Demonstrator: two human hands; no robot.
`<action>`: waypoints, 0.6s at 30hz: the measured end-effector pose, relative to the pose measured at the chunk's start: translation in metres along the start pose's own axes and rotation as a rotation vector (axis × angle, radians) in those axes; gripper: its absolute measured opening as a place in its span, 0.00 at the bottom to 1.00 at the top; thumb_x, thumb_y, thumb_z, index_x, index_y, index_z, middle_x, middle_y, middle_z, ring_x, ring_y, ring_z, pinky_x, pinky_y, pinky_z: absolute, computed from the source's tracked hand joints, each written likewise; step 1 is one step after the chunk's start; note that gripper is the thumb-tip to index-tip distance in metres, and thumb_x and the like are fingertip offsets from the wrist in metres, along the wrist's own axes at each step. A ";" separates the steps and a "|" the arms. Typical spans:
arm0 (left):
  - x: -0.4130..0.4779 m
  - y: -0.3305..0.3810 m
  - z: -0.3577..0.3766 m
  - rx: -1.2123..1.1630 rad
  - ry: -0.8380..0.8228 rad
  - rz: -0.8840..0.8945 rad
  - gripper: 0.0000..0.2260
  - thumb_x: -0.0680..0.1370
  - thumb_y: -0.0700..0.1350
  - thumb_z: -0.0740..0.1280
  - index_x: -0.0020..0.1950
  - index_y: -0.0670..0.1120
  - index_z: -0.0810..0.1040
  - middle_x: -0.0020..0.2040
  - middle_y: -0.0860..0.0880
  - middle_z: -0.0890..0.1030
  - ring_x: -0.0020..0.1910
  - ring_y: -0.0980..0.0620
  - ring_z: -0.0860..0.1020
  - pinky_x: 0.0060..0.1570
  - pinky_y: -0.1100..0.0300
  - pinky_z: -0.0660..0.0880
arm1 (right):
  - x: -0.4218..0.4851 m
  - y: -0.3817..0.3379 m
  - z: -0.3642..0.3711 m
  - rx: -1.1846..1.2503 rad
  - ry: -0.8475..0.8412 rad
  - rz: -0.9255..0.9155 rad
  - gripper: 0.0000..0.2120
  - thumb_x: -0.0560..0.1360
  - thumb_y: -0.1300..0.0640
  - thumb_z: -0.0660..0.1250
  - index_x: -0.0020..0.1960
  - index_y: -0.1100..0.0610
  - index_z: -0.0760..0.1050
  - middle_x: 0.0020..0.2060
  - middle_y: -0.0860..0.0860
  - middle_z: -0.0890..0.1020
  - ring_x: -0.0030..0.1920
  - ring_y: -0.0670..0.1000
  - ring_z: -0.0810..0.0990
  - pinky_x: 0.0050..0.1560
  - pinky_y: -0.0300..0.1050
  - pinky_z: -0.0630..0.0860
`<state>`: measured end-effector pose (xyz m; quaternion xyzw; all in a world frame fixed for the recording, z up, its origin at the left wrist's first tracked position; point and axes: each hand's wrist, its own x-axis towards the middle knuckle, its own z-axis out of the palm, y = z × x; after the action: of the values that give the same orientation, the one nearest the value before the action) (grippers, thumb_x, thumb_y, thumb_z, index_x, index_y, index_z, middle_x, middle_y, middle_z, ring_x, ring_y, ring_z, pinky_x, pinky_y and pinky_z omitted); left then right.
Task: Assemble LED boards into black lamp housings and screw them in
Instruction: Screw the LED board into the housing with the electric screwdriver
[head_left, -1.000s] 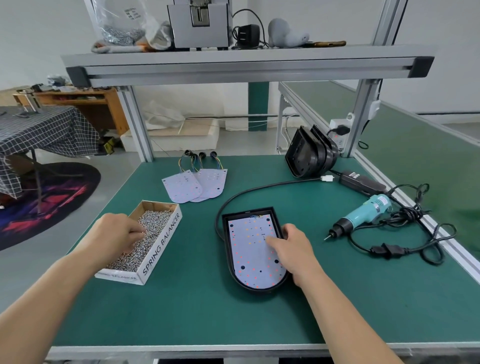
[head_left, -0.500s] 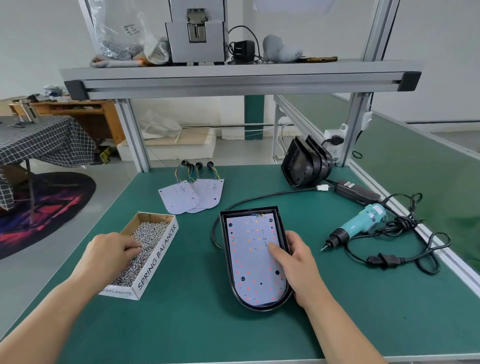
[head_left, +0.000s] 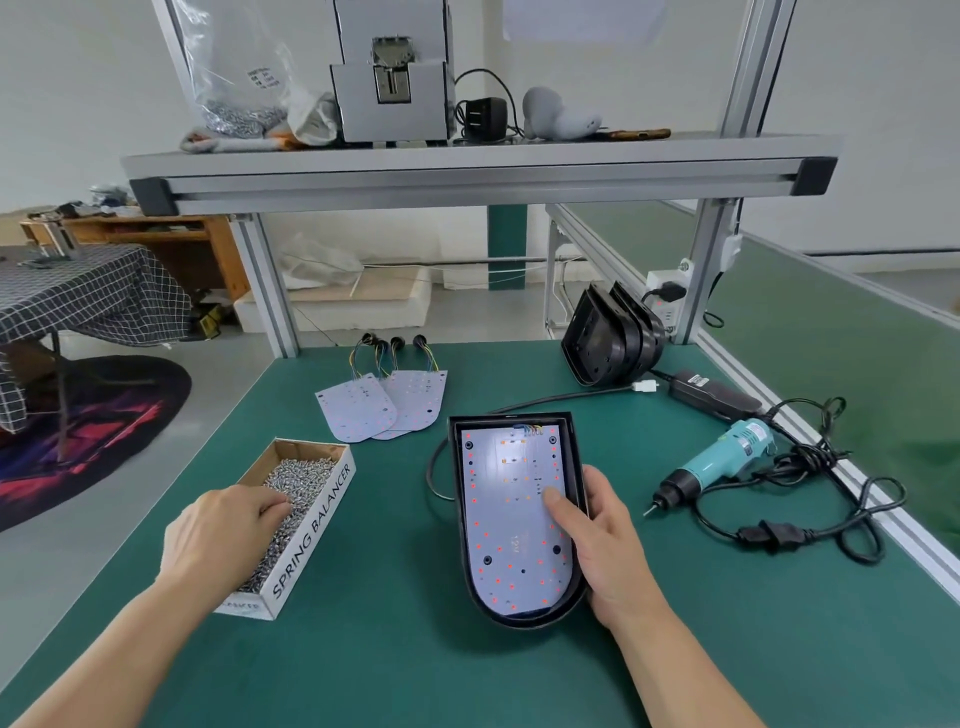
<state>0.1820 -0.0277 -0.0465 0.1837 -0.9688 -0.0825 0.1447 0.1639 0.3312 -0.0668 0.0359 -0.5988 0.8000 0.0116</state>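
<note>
A black lamp housing lies on the green bench in front of me with a white LED board seated inside it. My right hand grips the housing's right edge, thumb pressing on the board. My left hand reaches into a cardboard box of small silver screws, fingers curled into the pile; what they pinch is hidden. Spare LED boards with wires lie further back. A teal electric screwdriver lies to the right.
Empty black housings lean by the rear right post. A power adapter and tangled black cables lie around the screwdriver. An aluminium shelf with a bag and tools spans overhead. The bench's front edge is close to me.
The housing with its board has come nearer to me under my right hand, whose thumb has slid onto the board. My left hand stays in the screw box, fingers working deeper.
</note>
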 end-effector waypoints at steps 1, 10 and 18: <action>0.000 -0.001 0.000 -0.017 0.004 -0.018 0.07 0.79 0.53 0.68 0.47 0.62 0.85 0.43 0.53 0.85 0.42 0.45 0.80 0.38 0.56 0.75 | 0.000 0.000 0.000 0.009 -0.001 0.001 0.07 0.79 0.65 0.67 0.57 0.62 0.77 0.56 0.60 0.83 0.55 0.62 0.82 0.64 0.65 0.75; 0.009 0.007 -0.018 -1.073 -0.074 -0.465 0.04 0.79 0.40 0.70 0.48 0.43 0.85 0.35 0.43 0.76 0.30 0.52 0.67 0.23 0.67 0.68 | 0.002 -0.001 0.000 0.060 -0.026 0.031 0.08 0.79 0.65 0.67 0.58 0.62 0.77 0.54 0.57 0.85 0.53 0.55 0.83 0.58 0.56 0.79; 0.002 0.011 -0.012 -0.514 -0.057 -0.272 0.04 0.77 0.49 0.72 0.44 0.53 0.86 0.30 0.49 0.81 0.24 0.50 0.71 0.30 0.62 0.68 | 0.006 -0.004 -0.006 0.381 -0.135 0.323 0.20 0.69 0.54 0.76 0.54 0.66 0.79 0.40 0.58 0.84 0.34 0.52 0.82 0.31 0.41 0.77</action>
<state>0.1806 -0.0193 -0.0325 0.2667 -0.8863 -0.3489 0.1467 0.1575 0.3376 -0.0638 -0.0052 -0.4347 0.8856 -0.1632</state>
